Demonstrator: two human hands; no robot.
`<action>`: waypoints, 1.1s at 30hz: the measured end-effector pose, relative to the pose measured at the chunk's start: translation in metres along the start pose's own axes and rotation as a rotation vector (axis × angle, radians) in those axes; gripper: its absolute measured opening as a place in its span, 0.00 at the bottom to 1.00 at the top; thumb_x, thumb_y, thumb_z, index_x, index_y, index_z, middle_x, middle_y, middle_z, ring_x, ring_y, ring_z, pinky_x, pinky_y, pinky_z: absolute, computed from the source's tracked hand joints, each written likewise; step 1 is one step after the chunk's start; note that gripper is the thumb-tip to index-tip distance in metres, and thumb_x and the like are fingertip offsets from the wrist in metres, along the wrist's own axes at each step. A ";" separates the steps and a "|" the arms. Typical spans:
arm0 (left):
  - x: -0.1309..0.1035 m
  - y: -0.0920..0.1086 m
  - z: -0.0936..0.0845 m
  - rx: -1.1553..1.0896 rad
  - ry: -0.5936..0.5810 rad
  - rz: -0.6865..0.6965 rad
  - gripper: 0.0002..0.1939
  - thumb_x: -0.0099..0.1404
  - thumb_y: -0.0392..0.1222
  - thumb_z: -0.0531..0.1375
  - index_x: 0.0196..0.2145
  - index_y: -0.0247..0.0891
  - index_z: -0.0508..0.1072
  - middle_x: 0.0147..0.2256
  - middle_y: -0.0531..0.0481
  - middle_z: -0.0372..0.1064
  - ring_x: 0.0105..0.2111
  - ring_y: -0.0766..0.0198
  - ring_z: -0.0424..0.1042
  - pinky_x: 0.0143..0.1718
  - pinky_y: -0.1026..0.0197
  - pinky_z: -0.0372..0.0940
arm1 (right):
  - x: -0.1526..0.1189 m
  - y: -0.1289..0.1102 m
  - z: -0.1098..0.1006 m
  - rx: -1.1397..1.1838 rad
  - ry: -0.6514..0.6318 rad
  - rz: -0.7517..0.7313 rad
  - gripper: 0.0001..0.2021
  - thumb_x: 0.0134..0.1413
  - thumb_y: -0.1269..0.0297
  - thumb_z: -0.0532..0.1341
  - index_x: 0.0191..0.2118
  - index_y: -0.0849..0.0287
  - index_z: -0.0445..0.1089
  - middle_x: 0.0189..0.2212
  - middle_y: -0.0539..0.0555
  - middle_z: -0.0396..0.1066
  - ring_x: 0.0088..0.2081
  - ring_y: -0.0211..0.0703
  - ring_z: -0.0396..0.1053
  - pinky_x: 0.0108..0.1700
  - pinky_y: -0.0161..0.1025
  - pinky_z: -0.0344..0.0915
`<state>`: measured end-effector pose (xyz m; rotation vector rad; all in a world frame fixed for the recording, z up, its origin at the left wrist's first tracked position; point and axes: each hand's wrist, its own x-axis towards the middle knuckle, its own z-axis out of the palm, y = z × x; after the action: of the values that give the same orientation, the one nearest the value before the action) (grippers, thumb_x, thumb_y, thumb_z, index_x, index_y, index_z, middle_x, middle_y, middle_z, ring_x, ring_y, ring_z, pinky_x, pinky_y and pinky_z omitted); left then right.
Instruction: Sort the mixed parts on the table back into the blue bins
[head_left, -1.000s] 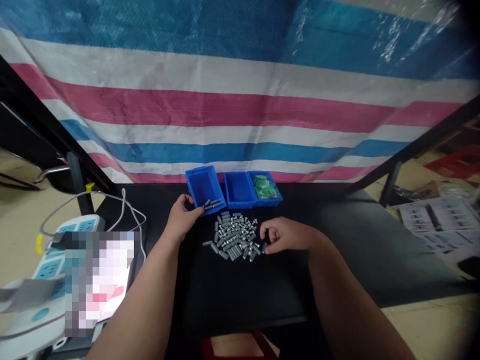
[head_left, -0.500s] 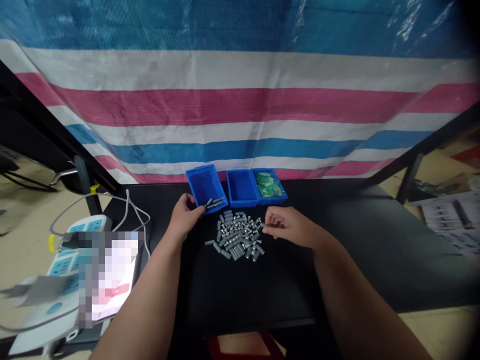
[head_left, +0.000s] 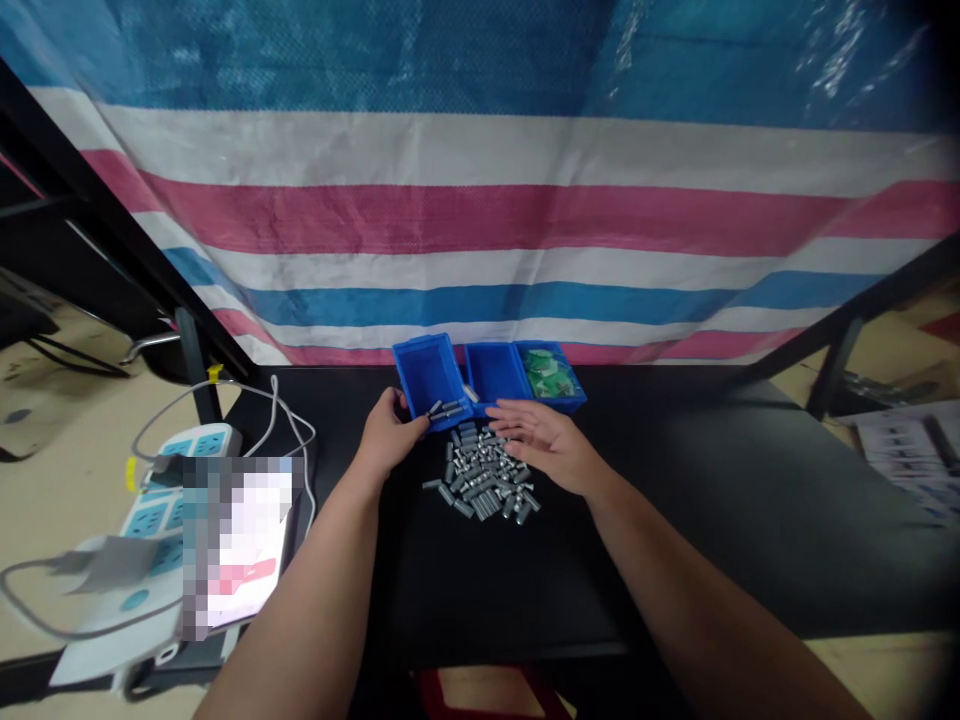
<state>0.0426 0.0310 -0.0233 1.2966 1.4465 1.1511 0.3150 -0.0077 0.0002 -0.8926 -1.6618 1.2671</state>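
Note:
My left hand grips the near-left corner of a tilted blue bin, in which several grey metal cylinders lie along the low front side. My right hand hovers over the far right of a pile of metal pieces, its fingers stretched out and nothing in them. Off its fingertips, at the bin's right edge, is one grey cylinder; it looks to be in the air, though contact cannot be told. Plain grey cylinders and shiny screw-like pieces make up the pile.
Right of the held bin stand a second blue bin and a third blue bin with green packets. A power strip, cables and a pixelated lit screen are at left. Striped sheeting hangs behind the black table.
My right hand has moved left toward the held bin, and its fingers have opened, letting go of a cylinder. My left hand still holds the bin. The view has shifted slightly.

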 end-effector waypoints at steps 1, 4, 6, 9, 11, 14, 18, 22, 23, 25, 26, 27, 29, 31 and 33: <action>0.000 0.000 0.000 -0.007 -0.001 -0.007 0.19 0.49 0.39 0.66 0.33 0.43 0.59 0.24 0.58 0.66 0.22 0.66 0.68 0.25 0.64 0.65 | 0.001 0.000 0.002 0.005 0.000 -0.033 0.24 0.58 0.60 0.69 0.60 0.51 0.69 0.54 0.58 0.74 0.49 0.46 0.75 0.52 0.47 0.74; 0.000 0.001 0.000 -0.039 0.002 -0.030 0.19 0.49 0.38 0.66 0.33 0.42 0.59 0.25 0.58 0.66 0.23 0.66 0.68 0.25 0.64 0.66 | 0.000 -0.001 0.001 -0.123 -0.010 -0.059 0.14 0.61 0.61 0.67 0.52 0.54 0.74 0.46 0.57 0.77 0.43 0.44 0.76 0.49 0.46 0.73; 0.001 0.000 0.000 -0.055 0.000 -0.033 0.19 0.49 0.38 0.66 0.33 0.42 0.59 0.25 0.59 0.65 0.23 0.67 0.68 0.26 0.64 0.66 | -0.001 -0.002 -0.006 -0.265 0.017 -0.065 0.09 0.61 0.61 0.66 0.45 0.56 0.76 0.38 0.55 0.77 0.37 0.42 0.73 0.42 0.42 0.72; 0.002 -0.002 -0.001 -0.066 -0.002 -0.030 0.19 0.49 0.37 0.66 0.33 0.42 0.60 0.25 0.58 0.66 0.23 0.67 0.68 0.26 0.64 0.66 | -0.004 -0.006 -0.020 -0.441 0.028 0.001 0.09 0.61 0.60 0.65 0.42 0.58 0.76 0.29 0.51 0.72 0.28 0.37 0.66 0.31 0.37 0.65; 0.002 -0.004 -0.001 -0.062 0.000 -0.031 0.19 0.49 0.38 0.67 0.33 0.42 0.61 0.26 0.57 0.67 0.24 0.66 0.69 0.27 0.64 0.65 | -0.007 -0.009 -0.029 -0.501 -0.038 0.110 0.10 0.60 0.59 0.65 0.43 0.58 0.76 0.27 0.50 0.70 0.26 0.36 0.63 0.28 0.35 0.61; 0.001 -0.003 -0.002 -0.048 0.003 -0.027 0.19 0.49 0.38 0.68 0.34 0.42 0.62 0.26 0.57 0.68 0.24 0.66 0.69 0.27 0.64 0.65 | -0.011 -0.012 -0.041 -0.537 -0.178 0.266 0.10 0.58 0.60 0.66 0.43 0.59 0.75 0.27 0.50 0.70 0.27 0.36 0.64 0.30 0.34 0.60; -0.001 0.002 -0.002 -0.061 0.009 -0.050 0.19 0.48 0.37 0.68 0.33 0.41 0.62 0.26 0.57 0.67 0.24 0.66 0.69 0.27 0.64 0.65 | -0.015 -0.011 -0.047 -0.550 -0.297 0.347 0.11 0.53 0.63 0.68 0.42 0.59 0.76 0.27 0.49 0.70 0.28 0.37 0.64 0.31 0.34 0.60; -0.001 0.004 -0.002 -0.075 0.020 -0.065 0.20 0.47 0.36 0.69 0.33 0.41 0.62 0.26 0.57 0.67 0.25 0.66 0.69 0.28 0.64 0.65 | -0.014 -0.008 -0.041 -0.566 -0.367 0.318 0.09 0.53 0.66 0.67 0.42 0.56 0.78 0.25 0.47 0.66 0.26 0.35 0.61 0.29 0.35 0.56; -0.001 0.004 -0.002 -0.070 0.020 -0.062 0.20 0.47 0.36 0.69 0.33 0.41 0.62 0.26 0.57 0.67 0.25 0.66 0.69 0.28 0.64 0.65 | -0.013 -0.008 -0.039 -0.593 -0.377 0.306 0.09 0.53 0.67 0.67 0.41 0.56 0.78 0.25 0.47 0.66 0.25 0.35 0.60 0.29 0.35 0.54; 0.000 0.002 -0.002 -0.050 0.015 -0.049 0.19 0.48 0.37 0.68 0.33 0.42 0.62 0.26 0.57 0.66 0.24 0.66 0.69 0.28 0.63 0.66 | -0.012 -0.008 -0.036 -0.661 -0.383 0.278 0.10 0.52 0.69 0.66 0.41 0.55 0.80 0.25 0.47 0.66 0.26 0.35 0.61 0.29 0.35 0.54; 0.000 0.002 -0.002 -0.038 0.013 -0.044 0.19 0.48 0.38 0.68 0.33 0.42 0.61 0.26 0.57 0.66 0.24 0.66 0.68 0.27 0.63 0.66 | -0.011 -0.009 -0.035 -0.690 -0.385 0.260 0.10 0.52 0.70 0.66 0.41 0.55 0.80 0.25 0.47 0.66 0.27 0.36 0.62 0.29 0.35 0.54; 0.000 0.001 -0.002 -0.026 0.010 -0.041 0.19 0.49 0.39 0.68 0.33 0.42 0.61 0.26 0.58 0.66 0.24 0.66 0.68 0.27 0.63 0.66 | -0.011 -0.010 -0.035 -0.712 -0.384 0.243 0.10 0.51 0.71 0.66 0.40 0.55 0.80 0.26 0.48 0.66 0.28 0.36 0.63 0.30 0.35 0.55; 0.000 0.001 -0.002 -0.017 0.009 -0.039 0.19 0.49 0.40 0.67 0.33 0.42 0.60 0.26 0.58 0.65 0.24 0.67 0.67 0.27 0.63 0.67 | -0.011 -0.013 -0.034 -0.725 -0.367 0.207 0.08 0.52 0.71 0.66 0.39 0.56 0.80 0.29 0.50 0.68 0.30 0.37 0.64 0.32 0.35 0.58; 0.000 0.002 -0.002 -0.031 0.005 -0.040 0.20 0.49 0.40 0.68 0.33 0.42 0.60 0.26 0.58 0.65 0.24 0.67 0.67 0.27 0.63 0.67 | -0.012 -0.016 -0.033 -0.686 -0.316 0.174 0.06 0.55 0.69 0.65 0.39 0.57 0.79 0.34 0.52 0.70 0.32 0.37 0.66 0.33 0.35 0.61; 0.000 0.003 -0.002 -0.056 -0.001 -0.041 0.21 0.48 0.40 0.68 0.33 0.42 0.60 0.26 0.58 0.65 0.24 0.67 0.67 0.27 0.63 0.67 | -0.013 -0.019 -0.032 -0.580 -0.221 0.168 0.06 0.58 0.66 0.65 0.40 0.57 0.77 0.36 0.53 0.71 0.33 0.38 0.67 0.34 0.36 0.64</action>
<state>0.0413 0.0309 -0.0203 1.2230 1.4243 1.1558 0.3483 -0.0124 0.0207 -1.2911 -2.2268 1.0268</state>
